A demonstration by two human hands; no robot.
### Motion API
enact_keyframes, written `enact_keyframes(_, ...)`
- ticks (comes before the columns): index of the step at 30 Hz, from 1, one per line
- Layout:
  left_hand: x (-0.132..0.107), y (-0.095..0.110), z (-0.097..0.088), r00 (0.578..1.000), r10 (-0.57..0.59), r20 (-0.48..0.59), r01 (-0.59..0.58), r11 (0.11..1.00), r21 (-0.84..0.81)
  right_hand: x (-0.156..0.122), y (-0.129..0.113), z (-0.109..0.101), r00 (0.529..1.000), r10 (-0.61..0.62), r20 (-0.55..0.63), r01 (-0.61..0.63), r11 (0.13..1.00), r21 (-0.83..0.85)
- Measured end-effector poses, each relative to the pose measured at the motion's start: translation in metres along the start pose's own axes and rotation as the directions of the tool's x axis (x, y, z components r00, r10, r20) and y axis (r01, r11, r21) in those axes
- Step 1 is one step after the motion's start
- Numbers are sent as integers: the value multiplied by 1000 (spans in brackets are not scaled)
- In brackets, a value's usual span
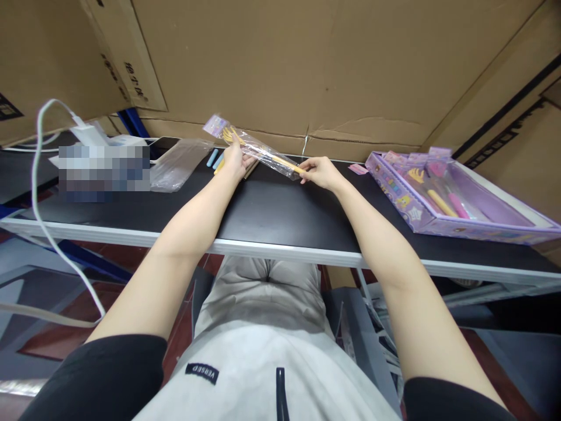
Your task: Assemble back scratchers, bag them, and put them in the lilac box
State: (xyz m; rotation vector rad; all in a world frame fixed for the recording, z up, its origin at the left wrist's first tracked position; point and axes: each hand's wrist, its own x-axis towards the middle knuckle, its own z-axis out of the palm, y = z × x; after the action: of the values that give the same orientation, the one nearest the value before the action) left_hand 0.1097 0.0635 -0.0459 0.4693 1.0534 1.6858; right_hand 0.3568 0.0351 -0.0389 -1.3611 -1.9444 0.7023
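Note:
Held between both hands above the black table is a yellow back scratcher (280,160) in a clear plastic bag with a purple header card (215,124). My left hand (236,159) grips it close to the claw-shaped head. At the lower right end, the fingers of my right hand (319,172) pinch the bag around the handle tip. The packet slants from upper left to lower right. Beside and partly behind my left hand lie blue sticks (213,158) and yellow pieces, whose kind I cannot make out.
A purple display box (407,213) with bagged yellow and pink back scratchers stands at the right. A pink card (358,169) lies beside it. Clear plastic bags (177,166) and a white cable (39,175) are at the left. Cardboard (280,64) walls the table's back.

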Motion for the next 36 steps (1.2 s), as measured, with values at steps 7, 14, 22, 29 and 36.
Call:
enact_keyframes(7,-13,-14,9,992,-64,111,55,996,76,1,0,5,996,-90,14,89,994,66)
enact_keyframes(14,-22,-17,13,985,-79,152,63,992,106,9,12,8,978,-200,-59,184,961,-208)
enact_keyframes(22,-43,-25,24,963,-131,234,102,986,130,-5,-12,23,954,-290,71,297,902,-312)
enact_keyframes(29,-45,-23,24,924,-197,328,112,959,262,-11,-31,10,970,-242,17,234,917,-323)
enact_keyframes(36,-49,-14,15,897,-155,413,-146,780,609,-42,-80,-69,996,-27,-89,-31,805,-592)
